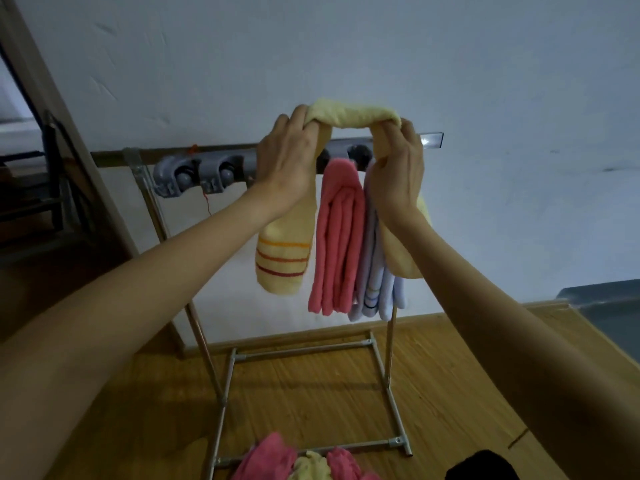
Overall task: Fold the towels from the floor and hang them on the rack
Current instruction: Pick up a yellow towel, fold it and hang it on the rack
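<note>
While raised, both hands (left hand (289, 157), right hand (398, 168)) grip yellow towel (353, 116).

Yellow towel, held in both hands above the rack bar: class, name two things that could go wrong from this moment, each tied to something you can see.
1. The yellow towel is bunched between the left hand and right hand, so it may land crumpled rather than folded.
2. The pink towel and pale blue towel already hang directly below; lowering it there could crowd them or knock them off the rack.
</note>
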Motion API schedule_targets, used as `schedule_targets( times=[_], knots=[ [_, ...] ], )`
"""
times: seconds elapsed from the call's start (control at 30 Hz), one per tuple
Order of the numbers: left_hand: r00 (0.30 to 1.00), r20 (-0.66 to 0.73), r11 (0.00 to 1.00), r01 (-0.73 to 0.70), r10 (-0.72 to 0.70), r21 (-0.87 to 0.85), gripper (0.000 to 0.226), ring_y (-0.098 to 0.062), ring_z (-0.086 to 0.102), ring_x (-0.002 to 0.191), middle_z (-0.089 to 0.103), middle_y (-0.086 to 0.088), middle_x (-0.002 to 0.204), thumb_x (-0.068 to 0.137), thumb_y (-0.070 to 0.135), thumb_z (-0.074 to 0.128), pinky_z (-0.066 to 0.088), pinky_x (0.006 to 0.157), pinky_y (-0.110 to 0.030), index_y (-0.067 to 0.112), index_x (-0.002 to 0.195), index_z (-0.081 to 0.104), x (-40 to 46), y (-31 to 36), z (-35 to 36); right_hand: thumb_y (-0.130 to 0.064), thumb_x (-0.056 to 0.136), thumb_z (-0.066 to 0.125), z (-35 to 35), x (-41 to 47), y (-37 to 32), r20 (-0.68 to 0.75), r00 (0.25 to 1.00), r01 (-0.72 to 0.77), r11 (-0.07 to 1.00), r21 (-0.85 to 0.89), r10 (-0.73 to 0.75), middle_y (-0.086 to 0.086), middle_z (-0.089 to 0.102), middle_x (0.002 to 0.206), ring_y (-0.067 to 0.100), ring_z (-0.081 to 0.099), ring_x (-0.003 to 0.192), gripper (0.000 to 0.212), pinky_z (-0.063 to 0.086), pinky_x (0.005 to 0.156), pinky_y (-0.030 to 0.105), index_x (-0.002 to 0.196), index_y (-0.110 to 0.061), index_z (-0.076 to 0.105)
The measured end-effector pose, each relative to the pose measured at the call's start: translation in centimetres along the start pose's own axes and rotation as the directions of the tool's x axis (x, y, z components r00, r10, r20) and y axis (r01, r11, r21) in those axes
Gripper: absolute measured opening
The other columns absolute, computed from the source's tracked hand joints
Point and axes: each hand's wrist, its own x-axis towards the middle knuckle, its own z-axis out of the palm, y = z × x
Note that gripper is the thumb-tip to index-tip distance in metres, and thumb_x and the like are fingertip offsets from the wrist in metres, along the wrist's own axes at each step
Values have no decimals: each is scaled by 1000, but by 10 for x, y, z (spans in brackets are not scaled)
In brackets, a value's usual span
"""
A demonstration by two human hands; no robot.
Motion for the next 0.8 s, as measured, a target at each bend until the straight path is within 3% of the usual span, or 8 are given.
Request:
schedule_targets(
  times=[0.13, 0.27, 0.43, 0.53, 0.63, 0.7, 0.8],
  knots=[
    [997, -62, 998, 52, -50, 35, 38, -35, 47, 104, 50, -12, 128, 76, -9, 51, 32, 59, -35, -1, 114, 54, -3, -12, -3, 1, 66, 41, 7, -4, -8, 23, 1000, -6, 999, -40, 7, 3, 56, 119, 24, 55, 99, 54, 43, 59, 34, 114, -11, 60],
    [986, -152, 996, 82, -74, 47, 44, -34, 48, 104, 53, -9, 127, 71, -13, 53, 32, 59, -33, 1, 113, 56, -9, -32, -9, -6, 67, 46, 11, -5, -27, 35, 999, -4, 1000, 9, 4, -2, 55, 110, 18, 54, 88, 44, 31, 57, 25, 109, -14, 60],
    [995, -18, 995, 95, -96, -21, 45, -31, 47, 102, 52, -9, 123, 70, -4, 62, 36, 64, -35, 4, 113, 54, -11, -56, -6, -7, 75, 50, 34, -9, -35, 136, 988, -77, 996, 41, 71, -1, 54, 100, 13, 48, 72, 29, 27, 48, 16, 101, -12, 61],
    [995, 67, 997, 76, -75, -12, 46, -31, 49, 101, 52, -10, 120, 70, 7, 72, 40, 66, -37, 5, 113, 55, -15, -68, 6, -5, 77, 48, 53, -16, -32, 210, 969, -143, 989, 46, 130, 4, 56, 108, 16, 51, 78, 31, 32, 50, 22, 105, -11, 59],
    [992, 99, 996, 85, -83, -14, 45, -31, 49, 102, 51, -10, 119, 70, -2, 66, 44, 67, -40, 5, 113, 54, -20, -66, 17, 1, 77, 46, 67, -25, -28, 200, 971, -137, 990, 11, 132, 7, 54, 110, 25, 55, 89, 29, 31, 52, 27, 102, -8, 57],
    [991, 106, 997, 80, -78, -8, 44, -32, 48, 103, 50, -10, 121, 71, -5, 62, 45, 67, -42, 5, 113, 55, -22, -61, 21, 7, 74, 44, 74, -31, -26, 185, 978, -101, 995, 1, 99, 10, 54, 113, 26, 52, 95, 33, 29, 54, 25, 103, -4, 57],
    [989, 139, 998, 55, -58, 26, 45, -31, 46, 110, 46, -9, 132, 73, -8, 61, 45, 73, -40, 4, 116, 55, -27, -52, 27, 14, 72, 42, 82, -43, -20, 208, 978, 6, 998, 66, -19, 11, 52, 129, 22, 52, 105, 41, 39, 67, 21, 106, -2, 59]
  ],
)
